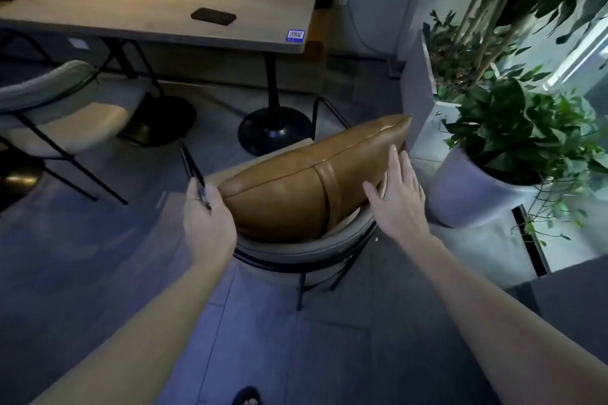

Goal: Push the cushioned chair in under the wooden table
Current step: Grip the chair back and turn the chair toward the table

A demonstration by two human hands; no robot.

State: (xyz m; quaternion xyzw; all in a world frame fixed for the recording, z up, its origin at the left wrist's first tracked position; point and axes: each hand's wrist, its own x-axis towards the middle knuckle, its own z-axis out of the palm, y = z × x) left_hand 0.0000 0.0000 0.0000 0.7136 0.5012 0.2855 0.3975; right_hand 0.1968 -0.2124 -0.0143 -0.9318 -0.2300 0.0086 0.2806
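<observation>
The cushioned chair (306, 248) stands on the floor in front of me, its grey curved back towards me and a tan leather cushion (296, 184) lying across its seat. It sits short of the wooden table (158, 10), near the table's right black pedestal base (274, 130). My left hand (207, 220) is closed around the chair's black metal frame at its left side. My right hand (399, 194) hovers with fingers spread over the cushion's right end and the chair's back rim; contact is unclear.
A dark flat phone-like object (214, 16) lies on the table. A second grey chair (62, 108) stands at the left. White pots with leafy plants (513, 148) crowd the right side, close to the chair. My foot (246, 396) shows at the bottom.
</observation>
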